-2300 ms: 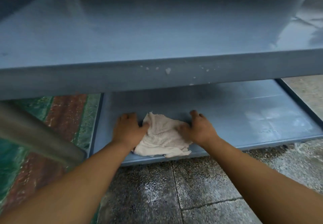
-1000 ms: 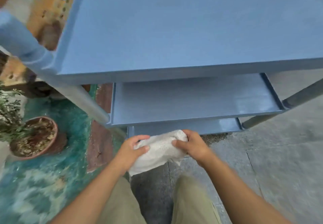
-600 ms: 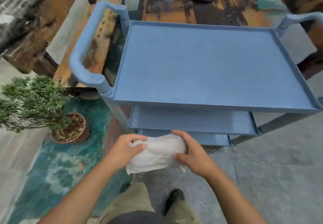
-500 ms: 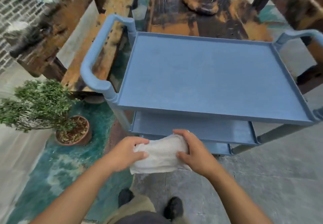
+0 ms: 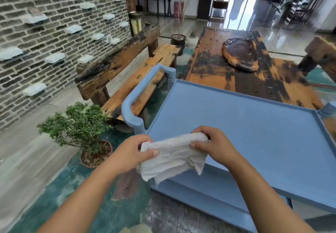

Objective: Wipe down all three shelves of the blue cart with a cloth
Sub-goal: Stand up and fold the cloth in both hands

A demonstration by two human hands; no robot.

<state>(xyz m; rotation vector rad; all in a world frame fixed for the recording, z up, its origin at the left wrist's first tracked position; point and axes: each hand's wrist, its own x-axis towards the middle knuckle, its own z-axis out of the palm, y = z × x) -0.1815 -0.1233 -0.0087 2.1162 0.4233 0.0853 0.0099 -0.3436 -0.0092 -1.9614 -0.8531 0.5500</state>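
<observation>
The blue cart (image 5: 254, 123) stands in front of me, its top shelf bare and filling the right half of the view. A lower shelf (image 5: 209, 194) shows under the near edge. I hold a white cloth (image 5: 172, 156) bunched in the air over the cart's near left corner. My left hand (image 5: 131, 152) grips its left end and my right hand (image 5: 214, 145) grips its right end. The cloth hangs down between them, clear of the shelf. The cart's blue handle (image 5: 138, 96) rises on the left.
A potted green shrub (image 5: 78, 129) stands on the floor left of the cart. A wooden bench (image 5: 136, 76) lies behind the handle. A dark wooden table (image 5: 236, 63) with a carved slab abuts the cart's far side. A brick wall is at the left.
I have risen from the bottom shelf to standing. Both hands lifted the cloth off that shelf and now hold it over the top shelf's near corner.
</observation>
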